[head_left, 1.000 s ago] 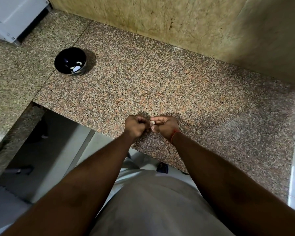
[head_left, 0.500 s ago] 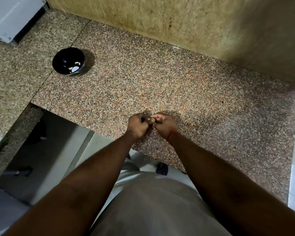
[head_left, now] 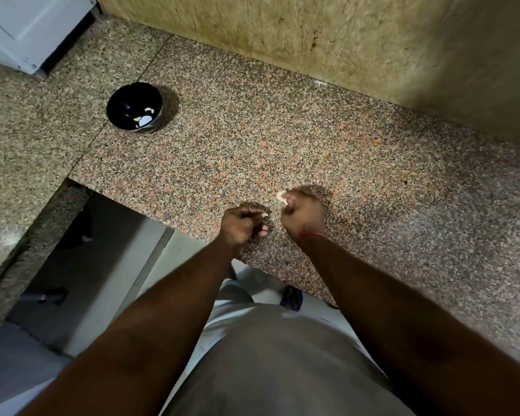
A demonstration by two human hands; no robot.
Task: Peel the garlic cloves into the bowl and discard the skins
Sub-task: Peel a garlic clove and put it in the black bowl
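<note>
- Garlic clove (head_left: 281, 196), pale, is sitting pinched in my right hand (head_left: 302, 216) over the near counter (head_left: 282, 139).
- I am watching it possibly slipping; bowl (head_left: 134, 107) is standing far left.
- Left hand (head_left: 243, 225) is curling, maybe pinching skin; I cannot tell.

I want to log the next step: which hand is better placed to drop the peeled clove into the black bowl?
Probably the right hand: it pinches the pale clove at its fingertips. The left hand is nearer the bowl, but holds only a small pale scrap, perhaps skin.
</note>
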